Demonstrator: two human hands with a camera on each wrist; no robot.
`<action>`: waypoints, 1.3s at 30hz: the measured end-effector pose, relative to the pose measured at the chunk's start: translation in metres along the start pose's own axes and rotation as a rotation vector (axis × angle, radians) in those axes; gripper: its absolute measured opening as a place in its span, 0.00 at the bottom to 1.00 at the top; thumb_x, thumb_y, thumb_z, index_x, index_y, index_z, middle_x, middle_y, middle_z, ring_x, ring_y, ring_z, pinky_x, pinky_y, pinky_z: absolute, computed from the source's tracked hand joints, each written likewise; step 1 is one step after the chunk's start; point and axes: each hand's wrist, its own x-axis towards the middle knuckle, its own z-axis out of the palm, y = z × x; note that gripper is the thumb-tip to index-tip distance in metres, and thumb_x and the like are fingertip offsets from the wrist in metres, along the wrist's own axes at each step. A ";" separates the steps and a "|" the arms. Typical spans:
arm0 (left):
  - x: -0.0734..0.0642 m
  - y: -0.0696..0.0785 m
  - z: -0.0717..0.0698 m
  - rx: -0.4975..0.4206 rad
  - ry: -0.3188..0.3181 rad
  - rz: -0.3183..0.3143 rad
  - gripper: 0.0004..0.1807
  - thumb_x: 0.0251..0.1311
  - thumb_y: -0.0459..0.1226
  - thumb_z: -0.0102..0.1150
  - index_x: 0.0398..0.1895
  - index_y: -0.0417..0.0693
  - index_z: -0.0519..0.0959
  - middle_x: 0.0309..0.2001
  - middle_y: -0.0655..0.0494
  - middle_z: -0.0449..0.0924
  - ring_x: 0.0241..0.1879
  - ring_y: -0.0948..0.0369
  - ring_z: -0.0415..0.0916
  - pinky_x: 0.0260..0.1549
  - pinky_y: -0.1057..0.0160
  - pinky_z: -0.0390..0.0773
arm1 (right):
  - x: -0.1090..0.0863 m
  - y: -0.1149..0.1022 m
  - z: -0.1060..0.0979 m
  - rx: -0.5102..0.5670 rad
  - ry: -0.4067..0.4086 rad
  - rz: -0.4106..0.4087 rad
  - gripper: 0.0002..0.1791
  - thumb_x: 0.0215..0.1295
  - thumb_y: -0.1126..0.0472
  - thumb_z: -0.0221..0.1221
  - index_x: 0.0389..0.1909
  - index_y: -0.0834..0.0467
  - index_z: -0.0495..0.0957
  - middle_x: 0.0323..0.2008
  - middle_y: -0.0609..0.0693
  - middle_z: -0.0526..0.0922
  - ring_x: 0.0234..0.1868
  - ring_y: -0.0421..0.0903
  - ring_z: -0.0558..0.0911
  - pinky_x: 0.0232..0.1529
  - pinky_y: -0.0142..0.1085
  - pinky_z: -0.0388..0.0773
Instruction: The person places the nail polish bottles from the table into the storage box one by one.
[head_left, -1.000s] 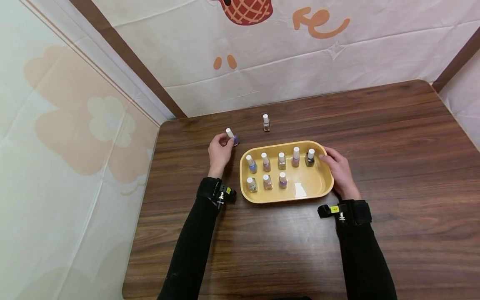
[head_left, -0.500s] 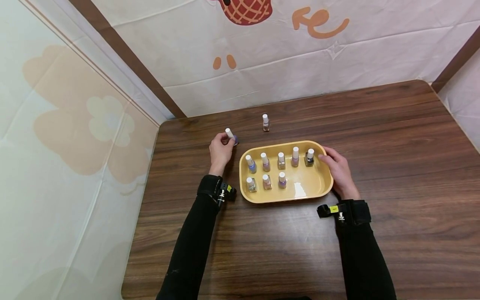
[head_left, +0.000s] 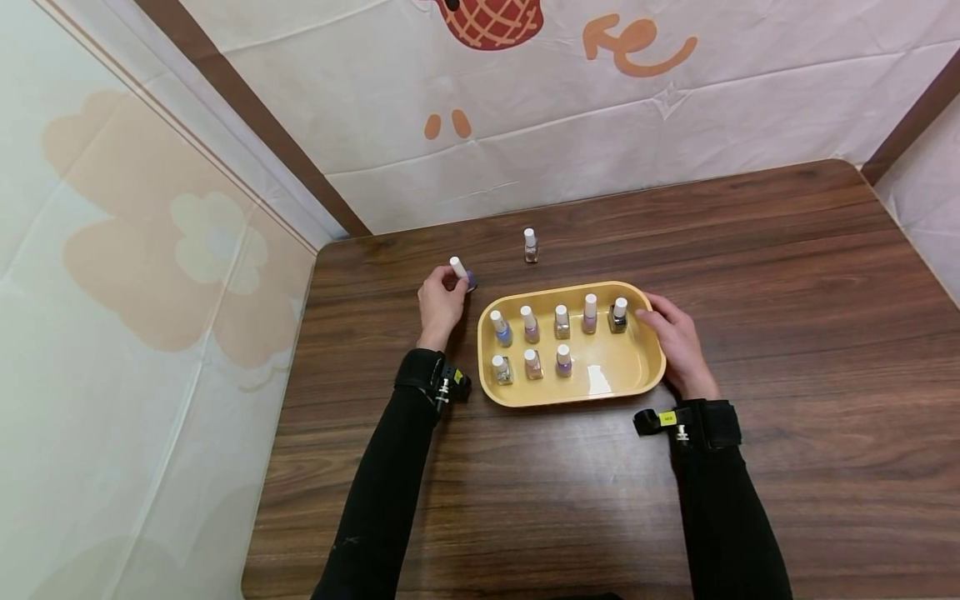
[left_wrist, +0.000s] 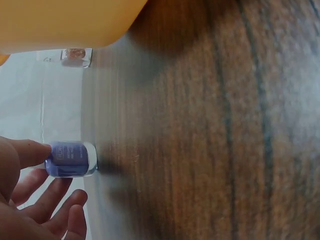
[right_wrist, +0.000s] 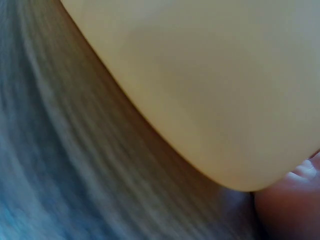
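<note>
My left hand (head_left: pixel 440 310) pinches a nail polish bottle (left_wrist: pixel 70 160) with purple polish and a white cap, left of the tray. In the head view that bottle leans, cap toward upper left; its base is close to the tabletop, and I cannot tell if they touch. My right hand (head_left: pixel 684 350) grips the right end of a yellow tray (head_left: pixel 633 362), thumb over the rim. Inside the tray stand several white-capped nail polish bottles in two rows, among them a blue one (head_left: pixel 502 335), a black one (head_left: pixel 618 320) and a purple one (head_left: pixel 564 365).
Behind the tray another nail polish bottle (head_left: pixel 531 250) stands upright on the wooden table (head_left: pixel 555 500). A printed white cloth (head_left: pixel 525 125) hangs along the table's back edge, and a second one (head_left: pixel 150 333) is on the left side.
Almost nothing differs. Both hands, the pinched bottle and the tray keep their places, apart from a slight shift of the whole view.
</note>
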 end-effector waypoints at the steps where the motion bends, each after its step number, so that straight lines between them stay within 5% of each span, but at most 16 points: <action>1: 0.000 0.000 0.000 0.005 0.001 0.005 0.15 0.64 0.41 0.59 0.51 0.43 0.79 0.47 0.45 0.82 0.48 0.52 0.77 0.52 0.53 0.75 | 0.000 0.000 0.000 -0.001 -0.001 0.000 0.23 0.68 0.60 0.57 0.61 0.65 0.71 0.45 0.42 0.76 0.43 0.34 0.80 0.43 0.24 0.79; 39: 0.000 -0.002 0.002 0.044 -0.002 0.024 0.15 0.65 0.42 0.58 0.49 0.44 0.78 0.47 0.46 0.83 0.49 0.51 0.79 0.52 0.52 0.76 | 0.000 0.001 -0.002 -0.043 0.007 0.009 0.21 0.68 0.58 0.58 0.60 0.60 0.73 0.47 0.41 0.75 0.46 0.35 0.78 0.45 0.23 0.79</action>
